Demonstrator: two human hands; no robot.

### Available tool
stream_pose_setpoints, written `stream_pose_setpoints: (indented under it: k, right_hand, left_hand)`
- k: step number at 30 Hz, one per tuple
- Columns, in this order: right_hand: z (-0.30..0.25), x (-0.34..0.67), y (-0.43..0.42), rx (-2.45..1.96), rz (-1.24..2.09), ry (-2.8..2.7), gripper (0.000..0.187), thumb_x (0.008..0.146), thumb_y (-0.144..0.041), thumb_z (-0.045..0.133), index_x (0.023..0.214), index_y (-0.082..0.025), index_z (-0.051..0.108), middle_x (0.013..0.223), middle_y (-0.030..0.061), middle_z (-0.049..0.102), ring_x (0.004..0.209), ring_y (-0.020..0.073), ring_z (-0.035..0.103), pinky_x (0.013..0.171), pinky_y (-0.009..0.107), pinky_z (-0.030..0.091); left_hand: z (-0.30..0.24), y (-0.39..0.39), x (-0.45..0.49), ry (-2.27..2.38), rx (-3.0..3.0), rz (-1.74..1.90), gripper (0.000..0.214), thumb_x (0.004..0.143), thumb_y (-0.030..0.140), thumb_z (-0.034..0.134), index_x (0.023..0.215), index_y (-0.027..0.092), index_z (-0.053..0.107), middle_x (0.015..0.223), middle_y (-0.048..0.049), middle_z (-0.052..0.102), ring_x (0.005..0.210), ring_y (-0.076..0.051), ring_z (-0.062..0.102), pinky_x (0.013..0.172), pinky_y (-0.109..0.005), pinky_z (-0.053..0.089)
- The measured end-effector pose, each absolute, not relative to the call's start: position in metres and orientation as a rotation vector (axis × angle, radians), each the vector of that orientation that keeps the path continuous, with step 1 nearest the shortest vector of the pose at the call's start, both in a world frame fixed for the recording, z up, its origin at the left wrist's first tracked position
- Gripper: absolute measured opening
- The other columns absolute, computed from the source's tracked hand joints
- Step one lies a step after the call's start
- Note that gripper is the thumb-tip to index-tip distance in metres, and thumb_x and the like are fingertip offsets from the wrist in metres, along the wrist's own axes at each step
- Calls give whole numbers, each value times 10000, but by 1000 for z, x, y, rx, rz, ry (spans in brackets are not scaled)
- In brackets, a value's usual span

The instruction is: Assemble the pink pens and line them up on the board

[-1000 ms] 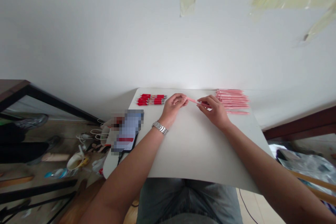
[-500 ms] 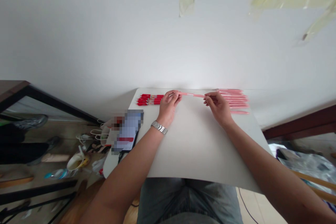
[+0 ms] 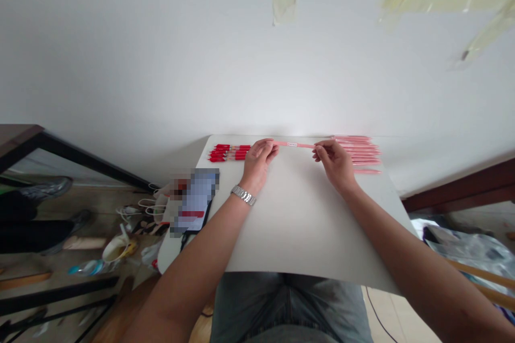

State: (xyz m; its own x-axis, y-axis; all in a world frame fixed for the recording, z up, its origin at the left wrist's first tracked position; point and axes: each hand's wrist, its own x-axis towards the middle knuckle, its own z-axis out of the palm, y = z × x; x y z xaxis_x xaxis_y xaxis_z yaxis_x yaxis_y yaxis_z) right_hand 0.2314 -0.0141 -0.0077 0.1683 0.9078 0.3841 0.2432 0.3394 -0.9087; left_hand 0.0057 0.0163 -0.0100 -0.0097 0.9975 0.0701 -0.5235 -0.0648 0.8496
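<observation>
Both of my hands pinch one long thin pink stick [image 3: 293, 144] and hold it level over the far part of the white table [image 3: 298, 225]. My left hand [image 3: 259, 156] grips its left end, fingers curled; a metal watch sits on that wrist. My right hand [image 3: 333, 161] pinches the right end. A row of several red pens [image 3: 229, 152] lies just left of my left hand. Behind my right hand lies a pile of several pink sticks [image 3: 358, 153].
A phone [image 3: 195, 201] with a cable lies at the table's left edge. The floor on the left is cluttered with cables, shoes and a dark frame. Wooden furniture and plastic bags stand on the right. A white wall with tape strips rises behind.
The pink stick was tilted and close between my hands; both hands have moved apart and farther back, and the stick is now level. Since half a second ago almost nothing moved.
</observation>
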Motion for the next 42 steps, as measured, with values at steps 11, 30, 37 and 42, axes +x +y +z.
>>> stream_pose_setpoints:
  k: [11, 30, 37, 42]
  right_hand:
    - [-7, 231, -14, -1172, 657, -1346, 365, 937, -571, 668, 994, -210, 653, 811, 27, 704, 715, 164, 685, 684, 340, 600]
    - [-5, 229, -16, -1175, 642, -1347, 359, 943, -569, 658, 998, -215, 642, 832, 27, 701, 696, 154, 676, 665, 328, 589]
    - [-5, 230, -16, -1177, 637, -1353, 370, 938, -582, 657, 998, -217, 641, 828, 26, 700, 694, 156, 677, 655, 326, 589]
    - [-5, 229, -17, -1172, 643, -1355, 370, 936, -589, 656, 981, -222, 632, 828, 27, 696, 692, 158, 673, 646, 324, 584]
  left_hand:
    - [-8, 15, 6, 738, 847, 1432, 307, 778, 369, 878, 983, 196, 730, 988, -26, 708, 923, -123, 703, 1012, -346, 565]
    - [-8, 15, 5, 749, 846, 1415, 289, 772, 345, 879, 968, 197, 726, 944, -18, 702, 916, -119, 703, 1016, -339, 562]
    - [-9, 15, 6, 763, 856, 1417, 307, 765, 360, 885, 968, 198, 720, 934, -17, 705, 908, -124, 713, 1029, -358, 556]
    - [-7, 15, 6, 773, 845, 1418, 298, 759, 350, 887, 956, 200, 722, 930, -17, 707, 904, -125, 711, 1011, -348, 562]
